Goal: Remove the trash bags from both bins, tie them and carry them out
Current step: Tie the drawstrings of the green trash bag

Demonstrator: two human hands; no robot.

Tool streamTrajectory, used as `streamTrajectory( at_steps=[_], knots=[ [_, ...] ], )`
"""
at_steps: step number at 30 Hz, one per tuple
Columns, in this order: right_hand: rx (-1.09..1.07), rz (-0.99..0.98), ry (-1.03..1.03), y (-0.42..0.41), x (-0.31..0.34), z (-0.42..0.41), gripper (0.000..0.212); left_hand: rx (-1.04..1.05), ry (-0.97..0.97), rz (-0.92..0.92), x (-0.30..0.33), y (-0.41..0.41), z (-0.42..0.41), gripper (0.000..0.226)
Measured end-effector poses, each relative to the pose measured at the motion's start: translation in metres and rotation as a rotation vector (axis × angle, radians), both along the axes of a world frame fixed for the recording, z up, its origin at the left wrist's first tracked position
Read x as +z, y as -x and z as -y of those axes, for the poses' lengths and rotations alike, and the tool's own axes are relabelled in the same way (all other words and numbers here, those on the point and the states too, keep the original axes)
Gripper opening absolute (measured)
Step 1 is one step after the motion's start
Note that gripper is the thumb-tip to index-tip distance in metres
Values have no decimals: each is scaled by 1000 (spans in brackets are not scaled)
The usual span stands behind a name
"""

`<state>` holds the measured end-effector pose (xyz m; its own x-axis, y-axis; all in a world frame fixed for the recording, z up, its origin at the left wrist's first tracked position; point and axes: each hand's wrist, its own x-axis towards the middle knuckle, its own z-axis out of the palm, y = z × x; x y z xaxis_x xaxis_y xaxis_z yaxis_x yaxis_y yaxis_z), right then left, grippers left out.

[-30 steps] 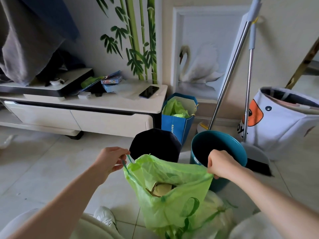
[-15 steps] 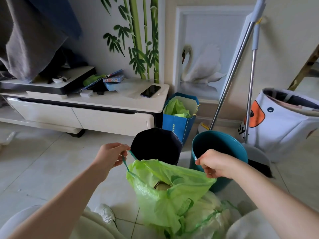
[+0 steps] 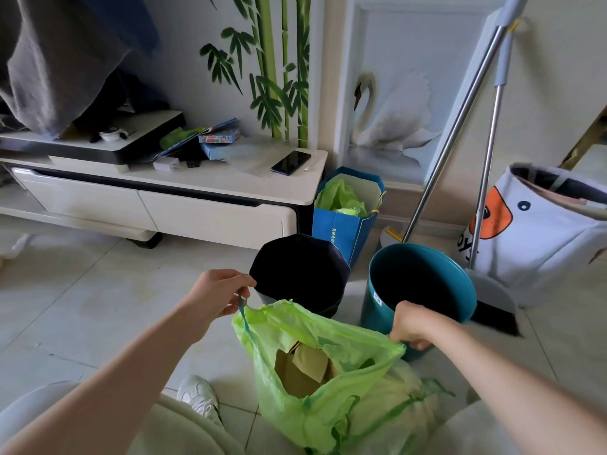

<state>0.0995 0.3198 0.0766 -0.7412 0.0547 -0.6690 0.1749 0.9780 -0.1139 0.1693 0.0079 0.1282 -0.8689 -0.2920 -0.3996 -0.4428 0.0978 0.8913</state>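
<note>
A green trash bag [image 3: 328, 399] stands open on the floor in front of me, with brown paper inside. My left hand [image 3: 216, 295] pinches the drawstring at the bag's left rim. My right hand [image 3: 410, 325] grips the right rim of the bag. Behind the bag stand a black bin [image 3: 299, 274] and a teal bin [image 3: 423, 284], both without bags. A second, tied pale green bag [image 3: 400, 405] lies low on the floor to the right of the open bag.
A blue paper bag [image 3: 345, 224] with green plastic stands by the white cabinet [image 3: 197, 205]. A broom and dustpan [image 3: 492, 290] lean on the wall behind the teal bin. A white fabric basket [image 3: 542, 231] sits at right. My shoe [image 3: 197, 397] is near the bag.
Both hands have pulled apart, stretching the bag's mouth wider. The right hand dropped lower in front of the teal bin.
</note>
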Motion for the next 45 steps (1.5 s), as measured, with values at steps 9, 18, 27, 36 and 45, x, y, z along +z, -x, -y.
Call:
streamTrajectory(
  at_steps=[9, 18, 27, 36, 45],
  knots=[
    [134, 177, -1, -12, -1, 6, 38, -33, 26, 8, -2, 1, -5, 11],
    [396, -221, -86, -22, 9, 12, 16, -41, 48, -9, 0, 0, -5, 12],
    [215, -534, 313, -24, 50, 11, 18, -332, 406, -22, 7, -4, -15, 21],
    [-146, -554, 1213, -35, 99, 29, 18, -53, 154, -426, 51, -6, -30, 13],
    [-255, -326, 1427, -36, 93, 44, 14, -124, 63, -359, 44, -11, -44, 12]
  ],
)
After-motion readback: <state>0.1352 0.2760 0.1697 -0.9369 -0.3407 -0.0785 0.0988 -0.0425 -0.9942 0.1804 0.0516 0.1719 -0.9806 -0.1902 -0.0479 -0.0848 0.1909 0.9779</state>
